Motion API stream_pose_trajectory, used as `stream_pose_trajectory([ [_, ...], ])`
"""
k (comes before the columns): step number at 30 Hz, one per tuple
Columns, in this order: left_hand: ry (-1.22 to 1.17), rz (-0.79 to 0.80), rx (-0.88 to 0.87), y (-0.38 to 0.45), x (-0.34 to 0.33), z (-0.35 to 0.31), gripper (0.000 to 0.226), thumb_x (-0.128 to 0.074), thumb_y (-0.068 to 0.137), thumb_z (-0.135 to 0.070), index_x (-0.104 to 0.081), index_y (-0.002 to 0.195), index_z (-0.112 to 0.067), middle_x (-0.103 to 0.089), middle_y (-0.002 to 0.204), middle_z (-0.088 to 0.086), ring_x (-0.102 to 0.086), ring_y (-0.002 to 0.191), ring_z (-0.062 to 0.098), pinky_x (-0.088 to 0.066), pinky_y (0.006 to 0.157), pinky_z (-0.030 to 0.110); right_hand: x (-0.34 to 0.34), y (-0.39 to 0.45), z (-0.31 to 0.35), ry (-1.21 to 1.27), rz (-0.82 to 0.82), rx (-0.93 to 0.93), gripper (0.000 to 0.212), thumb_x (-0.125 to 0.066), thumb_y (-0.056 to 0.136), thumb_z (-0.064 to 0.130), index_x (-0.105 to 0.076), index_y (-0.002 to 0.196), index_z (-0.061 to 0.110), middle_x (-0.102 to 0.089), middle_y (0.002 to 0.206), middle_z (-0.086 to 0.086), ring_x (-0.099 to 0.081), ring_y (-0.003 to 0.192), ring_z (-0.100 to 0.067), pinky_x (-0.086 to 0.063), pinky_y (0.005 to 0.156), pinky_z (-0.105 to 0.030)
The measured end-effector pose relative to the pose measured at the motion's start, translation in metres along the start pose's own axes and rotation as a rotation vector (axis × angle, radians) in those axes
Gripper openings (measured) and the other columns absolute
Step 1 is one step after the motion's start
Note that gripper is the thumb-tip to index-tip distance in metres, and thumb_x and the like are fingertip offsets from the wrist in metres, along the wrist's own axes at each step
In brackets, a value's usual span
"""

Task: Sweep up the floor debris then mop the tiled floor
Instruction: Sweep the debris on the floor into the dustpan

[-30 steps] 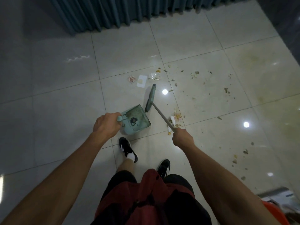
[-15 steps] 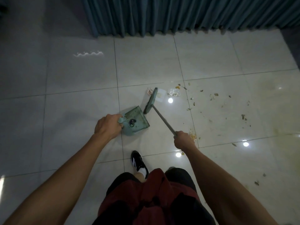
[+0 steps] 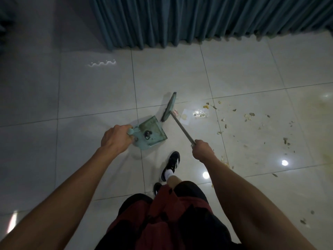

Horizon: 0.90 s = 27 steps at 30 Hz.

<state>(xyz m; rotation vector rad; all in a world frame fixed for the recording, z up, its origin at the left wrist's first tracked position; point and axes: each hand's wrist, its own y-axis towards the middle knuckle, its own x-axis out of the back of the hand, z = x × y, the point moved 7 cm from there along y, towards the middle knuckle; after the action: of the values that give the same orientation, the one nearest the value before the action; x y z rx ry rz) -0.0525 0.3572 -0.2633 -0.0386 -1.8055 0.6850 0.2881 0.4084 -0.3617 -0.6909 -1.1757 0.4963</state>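
Note:
My left hand (image 3: 116,137) grips the handle of a teal dustpan (image 3: 150,134), whose open mouth faces up and right; a small dark scrap lies in it. My right hand (image 3: 202,150) holds the metal handle of a teal broom (image 3: 169,107), whose head stands on the tiles just beyond the pan's mouth. Debris (image 3: 201,112) lies to the right of the broom head: a white paper square, a clear wrapper, a pink scrap and several crumbs scattered across the pale tiled floor (image 3: 90,98).
A teal curtain (image 3: 198,20) hangs along the far wall. My black shoe with white stripes (image 3: 171,164) steps forward between my hands. More crumbs (image 3: 304,220) lie at the lower right, and a yellowish stain (image 3: 317,112) marks the right tiles.
I have stepped forward toward the curtain. The broom head has swung left past the paper and wrapper, so they now lie to its right. The dustpan stays in my left hand.

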Motion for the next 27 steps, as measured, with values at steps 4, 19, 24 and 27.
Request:
stream_pose_trajectory([
  [4, 0.031, 0.007, -0.003, 0.033, 0.016, -0.011, 0.008, -0.06, 0.089, -0.035, -0.062, 0.085, -0.028, -0.067, 0.087, 0.004, -0.061, 0.073, 0.029, -0.046, 0.063, 0.03, 0.02, 0.03, 0.022, 0.081, 0.07, -0.017, 0.034, -0.049, 0.091, 0.013, -0.054, 0.124, 0.007, -0.058, 0.107, -0.013, -0.066, 0.087, -0.031, -0.063, 0.072, -0.042],
  [19, 0.121, 0.081, -0.192, 0.113, 0.038, -0.041, 0.006, -0.06, 0.092, -0.032, -0.065, 0.09, -0.029, -0.068, 0.09, 0.007, -0.064, 0.079, 0.033, -0.054, 0.068, 0.035, 0.026, 0.06, 0.032, -0.077, 0.045, -0.146, 0.034, -0.052, 0.095, 0.014, -0.056, 0.128, 0.011, -0.062, 0.104, -0.005, -0.064, 0.092, -0.025, -0.049, 0.073, -0.035],
  [24, 0.119, 0.104, -0.273, 0.121, 0.035, -0.048, 0.004, -0.062, 0.091, -0.031, -0.065, 0.091, -0.029, -0.067, 0.088, 0.005, -0.064, 0.078, 0.032, -0.053, 0.067, 0.033, 0.012, 0.034, 0.004, -0.055, 0.026, -0.281, 0.035, -0.053, 0.094, 0.012, -0.056, 0.128, 0.011, -0.057, 0.094, -0.003, -0.066, 0.092, -0.024, -0.056, 0.08, -0.036],
  [27, 0.138, 0.118, -0.33, 0.12, 0.029, -0.059, 0.007, -0.059, 0.092, -0.033, -0.065, 0.09, -0.03, -0.067, 0.086, 0.004, -0.064, 0.077, 0.032, -0.054, 0.067, 0.034, -0.001, 0.014, -0.021, -0.019, 0.025, -0.333, 0.036, -0.052, 0.093, 0.011, -0.055, 0.129, 0.01, -0.063, 0.105, -0.006, -0.067, 0.098, -0.025, -0.057, 0.08, -0.036],
])
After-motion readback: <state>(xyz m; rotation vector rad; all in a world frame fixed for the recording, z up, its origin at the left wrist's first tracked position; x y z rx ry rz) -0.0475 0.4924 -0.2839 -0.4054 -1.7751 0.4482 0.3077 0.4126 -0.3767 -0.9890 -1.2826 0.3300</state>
